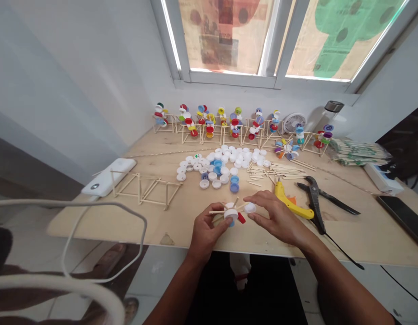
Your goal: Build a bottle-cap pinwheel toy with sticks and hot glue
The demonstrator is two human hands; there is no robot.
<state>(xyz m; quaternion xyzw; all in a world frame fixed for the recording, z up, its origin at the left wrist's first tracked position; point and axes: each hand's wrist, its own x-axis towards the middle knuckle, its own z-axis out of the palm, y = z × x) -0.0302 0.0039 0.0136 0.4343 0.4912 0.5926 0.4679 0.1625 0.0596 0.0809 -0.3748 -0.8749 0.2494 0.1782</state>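
your left hand (pixel 205 229) is closed in a pinch on the white hub (pixel 231 214) of a small wheel of sticks, with a red cap (pixel 241 218) on its near side. your right hand (pixel 275 216) has thumb and forefinger pinching a white cap (pixel 250 207) at the wheel's right side. just past that hand on the surface (pixel 181 221) lies a yellow glue gun (pixel 290 203); loose caps (pixel 232 158) spread beyond both hands, and stick frames (pixel 139 188) stand left of your left one.

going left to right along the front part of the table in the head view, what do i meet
White device → wooden stick frame → left hand → white-capped stick wheel → right hand → black pliers → dark phone
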